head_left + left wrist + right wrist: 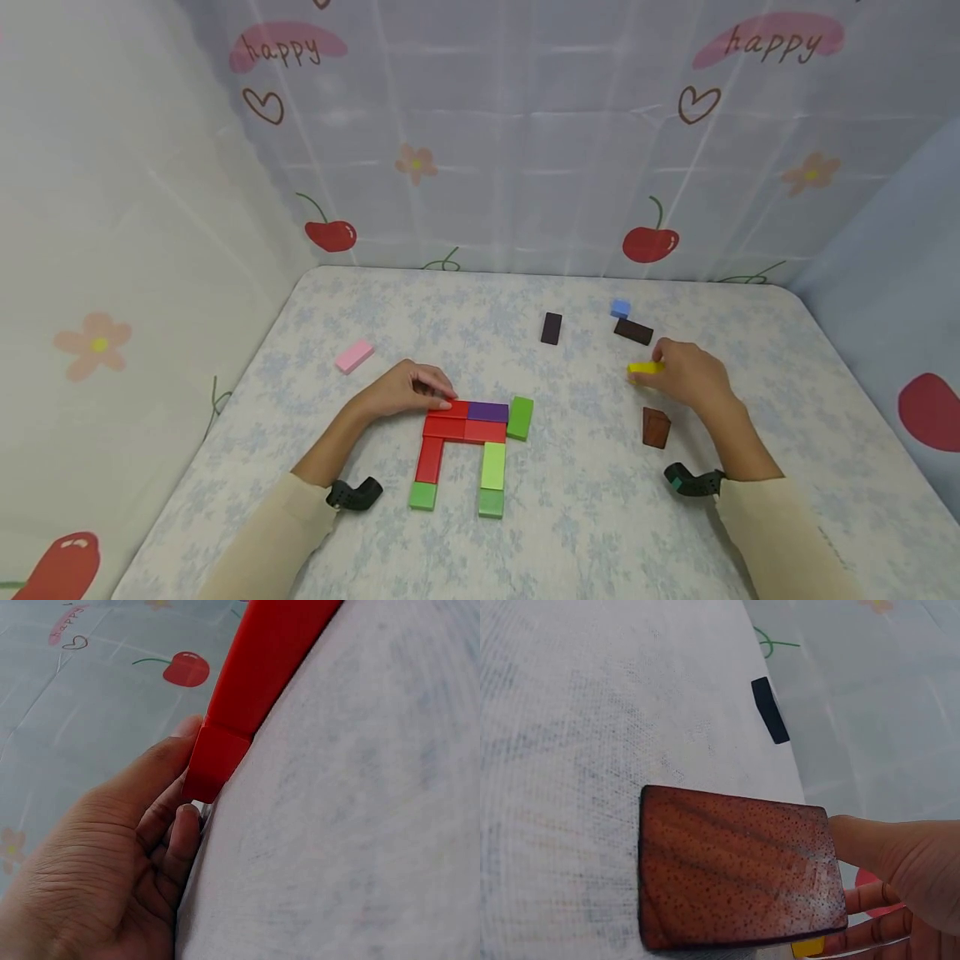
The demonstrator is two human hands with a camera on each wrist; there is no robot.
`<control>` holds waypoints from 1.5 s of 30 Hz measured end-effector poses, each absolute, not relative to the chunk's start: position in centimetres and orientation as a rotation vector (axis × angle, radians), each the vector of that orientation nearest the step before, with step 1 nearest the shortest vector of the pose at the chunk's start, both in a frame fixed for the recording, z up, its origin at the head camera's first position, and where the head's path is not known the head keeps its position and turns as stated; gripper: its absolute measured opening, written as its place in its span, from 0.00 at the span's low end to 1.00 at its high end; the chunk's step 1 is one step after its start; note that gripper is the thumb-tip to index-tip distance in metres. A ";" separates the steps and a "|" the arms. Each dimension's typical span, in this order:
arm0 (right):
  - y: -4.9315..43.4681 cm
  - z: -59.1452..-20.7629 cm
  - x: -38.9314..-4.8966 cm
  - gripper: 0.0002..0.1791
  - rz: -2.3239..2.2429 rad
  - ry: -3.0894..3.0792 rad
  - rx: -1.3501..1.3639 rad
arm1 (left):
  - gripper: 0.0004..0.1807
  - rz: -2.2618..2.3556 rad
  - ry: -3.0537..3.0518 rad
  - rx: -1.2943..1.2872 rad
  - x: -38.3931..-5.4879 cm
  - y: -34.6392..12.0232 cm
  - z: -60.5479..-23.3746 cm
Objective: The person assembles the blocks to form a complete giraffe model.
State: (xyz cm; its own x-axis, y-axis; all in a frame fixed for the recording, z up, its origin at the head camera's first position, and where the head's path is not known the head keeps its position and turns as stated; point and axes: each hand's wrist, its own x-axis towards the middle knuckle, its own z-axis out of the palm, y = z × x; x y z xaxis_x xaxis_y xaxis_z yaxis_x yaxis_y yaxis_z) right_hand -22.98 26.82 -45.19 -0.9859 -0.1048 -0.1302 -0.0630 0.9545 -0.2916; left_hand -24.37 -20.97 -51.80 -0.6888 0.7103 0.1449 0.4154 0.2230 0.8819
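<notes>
My left hand point(408, 389) is at the upper left corner of a flat arrangement of blocks. Its thumb and fingers hold the end of a red block point(456, 409), the left one in the top row; the left wrist view shows this hand point(112, 817) close around the red end. Beside that block lies a purple block point(487, 412), with more red blocks point(444, 427) below. Two legs end in green blocks point(491, 503). At the right, my right hand point(690, 375) pinches a yellow block point(643, 367), mostly hidden in the right wrist view behind a brown block point(742, 870).
A green block point(521, 417) lies just right of the arrangement. Farther back are two black blocks point(551, 328) and a blue block point(620, 308). A pink block point(354, 357) lies at the left. Printed curtains point(525, 150) stand behind the patterned tabletop point(585, 517).
</notes>
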 end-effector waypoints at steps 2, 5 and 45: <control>26.8 -45.2 -23.1 0.33 -0.439 2.965 -0.152 | 0.10 1.452 2.214 1.057 -24.4 -21.0 -51.8; 26.8 -45.1 -23.1 0.35 -0.434 2.968 -0.167 | 0.10 1.452 2.215 1.050 -24.5 -20.9 -51.7; 20.1 -44.3 -21.0 0.21 -0.930 2.931 -0.663 | 0.09 1.429 2.224 0.987 -24.4 -20.8 -51.5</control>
